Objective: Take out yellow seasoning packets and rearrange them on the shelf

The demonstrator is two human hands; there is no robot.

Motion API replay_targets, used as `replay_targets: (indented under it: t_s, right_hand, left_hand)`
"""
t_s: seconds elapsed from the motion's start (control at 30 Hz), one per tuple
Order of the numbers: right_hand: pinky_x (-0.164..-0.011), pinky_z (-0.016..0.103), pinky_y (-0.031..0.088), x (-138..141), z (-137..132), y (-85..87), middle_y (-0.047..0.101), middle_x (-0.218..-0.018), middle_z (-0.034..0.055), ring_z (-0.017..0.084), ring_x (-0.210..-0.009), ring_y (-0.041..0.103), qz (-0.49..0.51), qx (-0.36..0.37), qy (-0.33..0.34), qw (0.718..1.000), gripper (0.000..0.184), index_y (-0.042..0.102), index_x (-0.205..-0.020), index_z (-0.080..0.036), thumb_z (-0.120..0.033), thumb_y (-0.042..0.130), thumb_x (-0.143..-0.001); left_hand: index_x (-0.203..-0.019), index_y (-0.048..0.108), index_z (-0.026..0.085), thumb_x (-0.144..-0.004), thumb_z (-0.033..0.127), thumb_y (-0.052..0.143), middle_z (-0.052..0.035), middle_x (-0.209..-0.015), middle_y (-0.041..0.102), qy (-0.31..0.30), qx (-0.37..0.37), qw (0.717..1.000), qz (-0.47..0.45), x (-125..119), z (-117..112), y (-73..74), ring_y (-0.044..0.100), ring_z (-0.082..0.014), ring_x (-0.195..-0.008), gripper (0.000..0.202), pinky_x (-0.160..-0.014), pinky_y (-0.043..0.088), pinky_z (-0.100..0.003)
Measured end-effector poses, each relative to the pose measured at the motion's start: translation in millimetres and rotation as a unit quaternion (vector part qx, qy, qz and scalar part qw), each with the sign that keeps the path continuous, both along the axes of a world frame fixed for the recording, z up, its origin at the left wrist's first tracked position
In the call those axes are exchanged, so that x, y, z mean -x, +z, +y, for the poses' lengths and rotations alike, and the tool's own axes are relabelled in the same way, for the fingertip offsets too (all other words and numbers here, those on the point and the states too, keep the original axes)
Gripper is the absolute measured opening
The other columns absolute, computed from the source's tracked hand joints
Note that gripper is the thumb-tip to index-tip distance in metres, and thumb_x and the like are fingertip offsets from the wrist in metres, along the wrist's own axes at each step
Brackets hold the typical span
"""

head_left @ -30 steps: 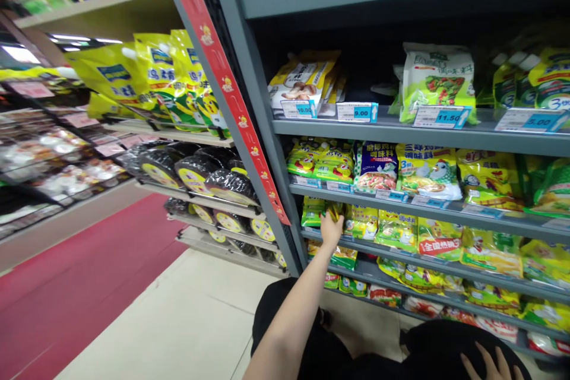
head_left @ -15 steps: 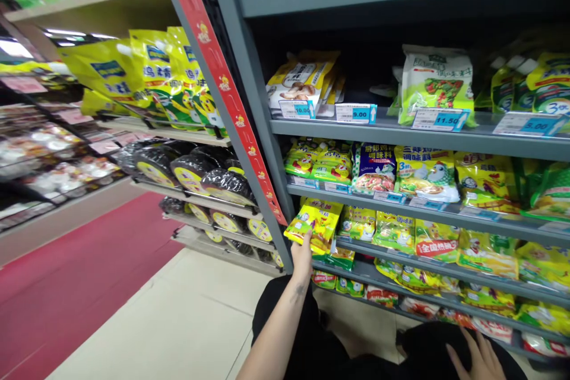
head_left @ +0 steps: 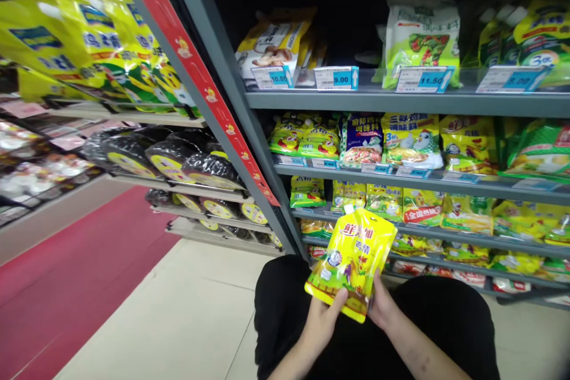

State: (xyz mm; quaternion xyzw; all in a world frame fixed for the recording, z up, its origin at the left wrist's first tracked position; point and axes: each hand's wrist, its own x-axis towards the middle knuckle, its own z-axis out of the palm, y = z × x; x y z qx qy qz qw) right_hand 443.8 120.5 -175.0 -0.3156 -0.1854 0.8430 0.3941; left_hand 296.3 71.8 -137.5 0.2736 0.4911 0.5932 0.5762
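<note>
A yellow chicken bouillon packet (head_left: 356, 255), printed with red and dark characters, is tilted in front of me above my lap. My left hand (head_left: 321, 322) grips its lower left edge, the thumb lying over the front. At the lower right edge, my right hand (head_left: 382, 304) is closed on the same packet. The fingers behind the packet are hidden. Just beyond it, similar yellow and green packets (head_left: 307, 192) stand on a low grey shelf.
Grey shelves (head_left: 401, 101) with seasoning bags and price tags rise ahead. A post with a red strip (head_left: 209, 95) separates them from a rack with black-wrapped round packs (head_left: 169, 163). My black-clad knees (head_left: 445, 320) flank the packet, above pale floor tiles (head_left: 187, 309).
The packet has come away from the lower shelf toward my lap in my left hand. My right hand has left my knee and taken hold of it. The view has shifted lower.
</note>
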Motion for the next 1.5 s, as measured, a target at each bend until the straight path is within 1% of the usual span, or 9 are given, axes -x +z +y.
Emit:
replay_targets:
  t_s: [0.13, 0.27, 0.43, 0.57, 0.67, 0.83, 0.97, 1.27, 1.5]
  right_hand:
    - [-0.103, 0.045, 0.051, -18.9, 2.7, -0.6, 0.056, -0.131, 0.0123, 0.031, -0.120, 0.055, -0.030, 0.026, -0.113, 0.993, 0.081, 0.053, -0.129, -0.017, -0.054, 0.083, -0.064]
    - [-0.097, 0.044, 0.055, -49.8, 7.9, 20.1, 0.059, -0.127, 0.0130, 0.031, -0.114, 0.060, -0.087, -0.014, -0.197, 0.976, 0.091, 0.042, -0.140, -0.018, -0.038, 0.088, -0.064]
    - [-0.089, 0.042, 0.060, -84.2, 10.9, 35.2, 0.061, -0.123, 0.0136, 0.032, -0.109, 0.062, -0.099, -0.015, -0.230, 0.968, 0.093, 0.043, -0.140, -0.016, -0.037, 0.089, -0.062]
    - [-0.086, 0.041, 0.060, -97.4, 11.3, 38.8, 0.063, -0.120, 0.0123, 0.031, -0.104, 0.064, -0.121, -0.025, -0.255, 0.959, 0.095, 0.045, -0.139, -0.017, -0.036, 0.091, -0.058]
    - [-0.091, 0.043, 0.059, -94.4, 10.7, 43.3, 0.063, -0.121, 0.0120, 0.031, -0.106, 0.064, -0.122, -0.034, -0.264, 0.956, 0.092, 0.047, -0.138, -0.017, -0.036, 0.090, -0.059]
    - [-0.099, 0.048, 0.053, -65.0, 0.5, 46.4, 0.062, -0.122, 0.0118, 0.033, -0.114, 0.059, -0.130, -0.051, -0.249, 0.958, 0.090, 0.052, -0.132, -0.017, -0.035, 0.092, -0.054]
    - [-0.101, 0.049, 0.051, -45.1, -8.6, 33.9, 0.061, -0.125, 0.0110, 0.033, -0.116, 0.058, -0.181, -0.096, -0.220, 0.954, 0.087, 0.050, -0.133, -0.019, -0.038, 0.090, -0.058]
    - [-0.096, 0.044, 0.056, -53.8, 9.2, 35.9, 0.060, -0.126, 0.0112, 0.032, -0.114, 0.060, -0.162, -0.005, -0.220, 0.962, 0.092, 0.047, -0.136, -0.019, -0.056, 0.085, -0.060]
    - [-0.103, 0.043, 0.052, -68.5, 14.3, 44.4, 0.059, -0.129, 0.0087, 0.030, -0.122, 0.054, -0.132, -0.023, -0.211, 0.968, 0.076, 0.048, -0.137, -0.021, -0.056, 0.075, -0.074]
  left_hand:
    - [-0.115, 0.068, 0.017, -0.078, 0.044, 0.073, -0.0123, -0.122, 0.065, -0.032, -0.002, 0.994, 0.107, -0.1, -0.9, -4.9, 0.049, -0.0326, -0.129, 0.046, -0.113, 0.035, -0.044]
    - [-0.115, 0.066, 0.014, -0.072, 0.051, 0.076, -0.0137, -0.112, 0.069, 0.012, 0.066, 0.998, 0.019, 17.7, 13.0, -7.8, 0.060, -0.0365, -0.115, 0.058, -0.095, 0.052, -0.047]
    - [-0.132, 0.055, 0.025, -0.073, 0.044, 0.078, -0.0086, -0.131, 0.060, 0.167, -0.014, 0.977, -0.128, 37.4, 26.1, -0.7, 0.062, -0.0278, -0.113, 0.066, -0.096, 0.052, -0.039]
    - [-0.135, 0.053, 0.029, -0.081, 0.042, 0.071, -0.0063, -0.138, 0.055, 0.199, -0.040, 0.968, -0.146, 43.7, 25.9, 8.2, 0.057, -0.0254, -0.121, 0.058, -0.099, 0.050, -0.035]
    - [-0.131, 0.056, 0.030, -0.087, 0.046, 0.063, -0.0049, -0.136, 0.058, 0.141, 0.019, 0.959, -0.244, 34.5, 19.5, 8.6, 0.053, -0.0250, -0.125, 0.048, -0.101, 0.048, -0.034]
    - [-0.131, 0.056, 0.026, -0.084, 0.043, 0.067, -0.0088, -0.133, 0.059, -0.088, 0.068, 0.930, -0.351, -12.4, 2.3, 5.0, 0.048, -0.0300, -0.131, 0.051, -0.107, 0.043, -0.045]
    - [-0.140, 0.046, 0.025, -0.087, 0.032, 0.066, -0.0118, -0.134, 0.058, -0.057, 0.057, 0.946, -0.313, -30.4, 3.2, -0.3, 0.055, -0.0307, -0.124, 0.058, -0.105, 0.044, -0.049]
    - [-0.104, 0.068, 0.018, -0.096, 0.023, 0.049, -0.0058, -0.088, 0.074, 0.079, 0.120, 0.913, -0.381, 44.0, 32.2, -20.6, 0.070, -0.0162, -0.071, 0.021, -0.066, 0.058, -0.026]
    - [-0.094, 0.071, 0.020, -0.097, 0.016, 0.042, -0.0035, -0.092, 0.075, 0.078, 0.088, 0.910, -0.397, 87.6, 32.7, -43.8, 0.072, -0.0163, -0.080, 0.030, -0.065, 0.059, -0.022]
